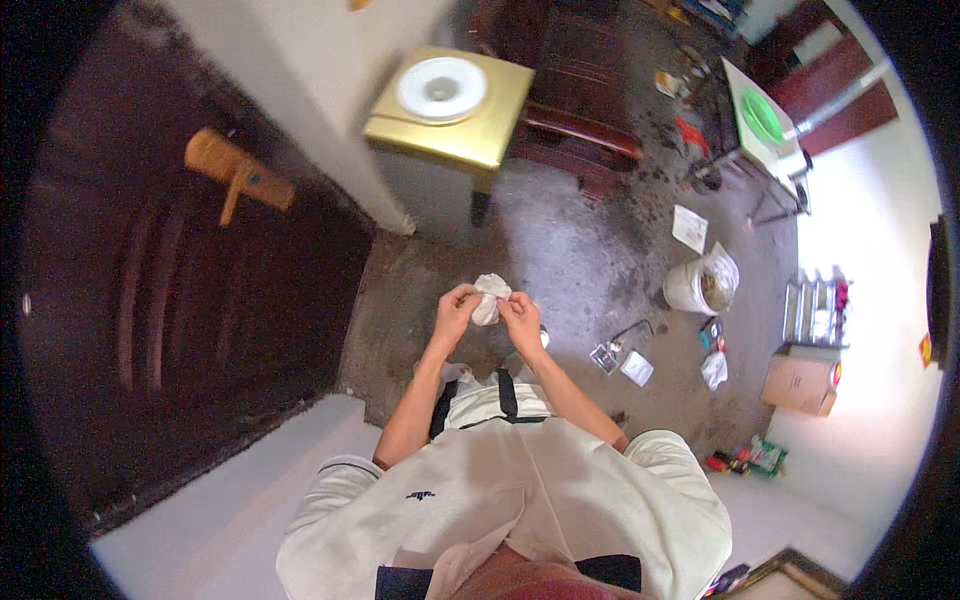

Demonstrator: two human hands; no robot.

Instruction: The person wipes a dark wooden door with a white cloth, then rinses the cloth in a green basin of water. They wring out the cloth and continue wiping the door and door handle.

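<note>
A small crumpled piece of white cloth [489,287] hangs in front of my body, held between both hands. On its left side, my left hand [456,310] pinches it between thumb and fingers. Opposite, my right hand [519,322] grips the other edge with bent fingertips. The two hands are close together, at about the same height. Folds hide the cloth's exact shape, so I cannot tell what kind of item it is.
A gold-topped stand [500,135] bears a white round disc [441,90]. A dark door [200,270] stands at left. On the floor at right are a white bucket [690,285], a flat white box [636,368] and a cardboard box [800,384]. Farther back, a table holds a green basin [762,115].
</note>
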